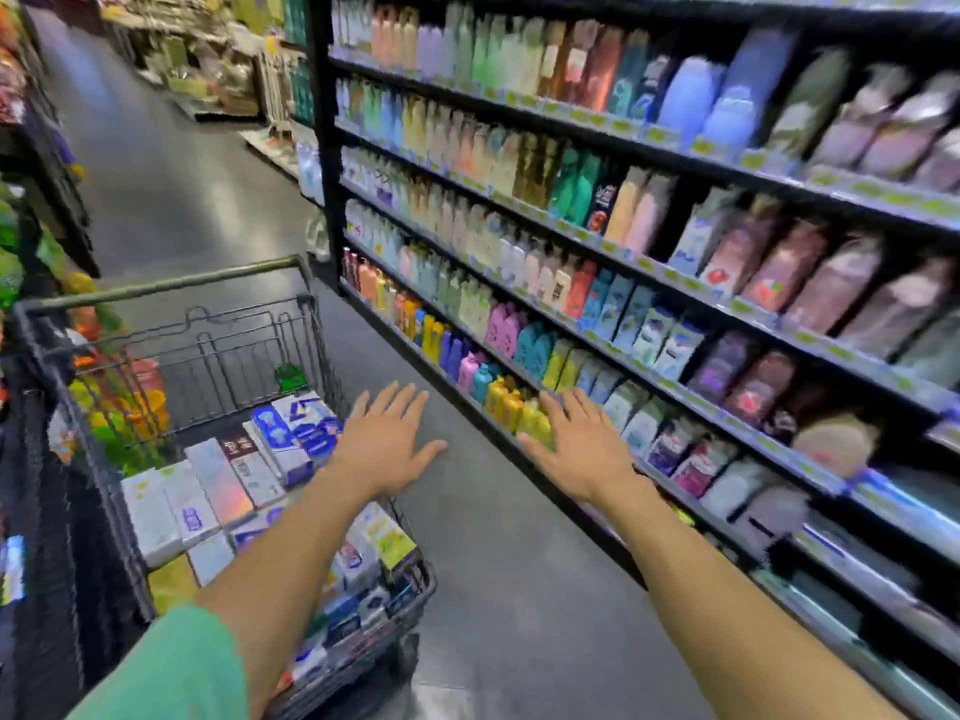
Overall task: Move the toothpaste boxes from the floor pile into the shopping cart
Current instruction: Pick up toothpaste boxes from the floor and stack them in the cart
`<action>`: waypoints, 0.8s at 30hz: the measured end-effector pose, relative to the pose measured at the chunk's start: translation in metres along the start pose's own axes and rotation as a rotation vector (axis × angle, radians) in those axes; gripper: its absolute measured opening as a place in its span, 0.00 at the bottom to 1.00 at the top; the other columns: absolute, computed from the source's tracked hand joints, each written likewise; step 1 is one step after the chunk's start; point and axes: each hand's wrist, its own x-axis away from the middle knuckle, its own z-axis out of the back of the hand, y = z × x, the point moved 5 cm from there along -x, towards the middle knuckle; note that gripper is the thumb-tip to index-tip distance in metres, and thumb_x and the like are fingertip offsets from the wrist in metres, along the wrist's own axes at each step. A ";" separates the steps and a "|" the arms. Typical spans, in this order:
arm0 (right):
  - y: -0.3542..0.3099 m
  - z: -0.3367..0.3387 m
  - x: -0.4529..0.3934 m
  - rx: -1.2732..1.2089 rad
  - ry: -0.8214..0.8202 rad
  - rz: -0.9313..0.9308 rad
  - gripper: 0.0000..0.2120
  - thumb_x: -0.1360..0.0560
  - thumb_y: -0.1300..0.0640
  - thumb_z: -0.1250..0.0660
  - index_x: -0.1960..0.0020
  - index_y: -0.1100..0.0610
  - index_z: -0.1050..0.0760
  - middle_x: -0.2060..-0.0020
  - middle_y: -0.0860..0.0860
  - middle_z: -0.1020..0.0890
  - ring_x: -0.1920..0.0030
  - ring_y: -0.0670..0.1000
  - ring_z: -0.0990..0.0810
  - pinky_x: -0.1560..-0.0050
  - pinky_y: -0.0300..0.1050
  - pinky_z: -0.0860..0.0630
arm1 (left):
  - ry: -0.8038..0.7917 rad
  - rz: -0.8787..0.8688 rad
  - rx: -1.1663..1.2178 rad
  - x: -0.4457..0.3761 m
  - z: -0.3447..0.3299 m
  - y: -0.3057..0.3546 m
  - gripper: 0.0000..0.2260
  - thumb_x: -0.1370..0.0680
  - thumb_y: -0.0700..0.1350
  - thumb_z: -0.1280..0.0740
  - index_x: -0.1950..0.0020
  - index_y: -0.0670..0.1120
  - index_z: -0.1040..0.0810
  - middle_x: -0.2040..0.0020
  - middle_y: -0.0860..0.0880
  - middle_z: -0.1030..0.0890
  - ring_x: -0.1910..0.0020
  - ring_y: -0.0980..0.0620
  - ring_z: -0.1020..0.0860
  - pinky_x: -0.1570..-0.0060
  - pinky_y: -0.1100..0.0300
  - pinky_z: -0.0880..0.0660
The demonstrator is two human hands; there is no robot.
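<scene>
So on the left there's the dark wire-mesh shopping cart [218,350], and it's already pretty loaded: a whole layer of flat rectangular toothpaste boxes [218,485] in white, blue and pinkish cardboard lying across the basket, some stacked toward the near corner. Looks to me like a good chunk of the job is done.

Moving right, the left hand [382,444] is stretched out over the cart's right edge, fingers spread flat, holding nothing. The right hand [582,449] is out over the grey aisle floor [493,563] next to the shelving, also spread wide and empty.

Far right is the tall black shelf unit [675,163] packed with colourful bottles and refill pouches [810,283], which has nothing to do with the task as far as I can tell.

Thing is, no floor pile shows anywhere in view, and the frame is blurry. So I can't say how many boxes are left, or whether any are.
</scene>
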 end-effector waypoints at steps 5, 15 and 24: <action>0.119 0.008 0.077 -0.002 0.042 -0.220 0.42 0.23 0.27 0.55 0.18 0.53 0.47 0.20 0.57 0.43 0.21 0.59 0.44 0.22 0.57 0.44 | 0.014 -0.223 -0.072 -0.015 0.023 0.125 0.47 0.29 0.72 0.66 0.17 0.46 0.46 0.18 0.47 0.43 0.19 0.46 0.46 0.23 0.43 0.48; 0.373 -0.007 0.338 -0.012 0.006 -0.654 0.55 0.34 0.22 0.72 0.18 0.51 0.47 0.19 0.56 0.43 0.20 0.58 0.45 0.21 0.54 0.46 | 0.016 -0.543 -0.061 0.003 0.003 0.436 0.44 0.28 0.70 0.62 0.20 0.47 0.40 0.21 0.47 0.35 0.22 0.45 0.39 0.25 0.45 0.42; 0.517 -0.046 0.666 -0.120 0.002 -1.209 0.41 0.23 0.28 0.55 0.18 0.51 0.48 0.19 0.56 0.43 0.20 0.57 0.44 0.22 0.55 0.44 | -0.038 -1.084 -0.048 0.124 -0.007 0.786 0.38 0.22 0.70 0.57 0.19 0.48 0.45 0.19 0.47 0.41 0.20 0.45 0.42 0.24 0.44 0.43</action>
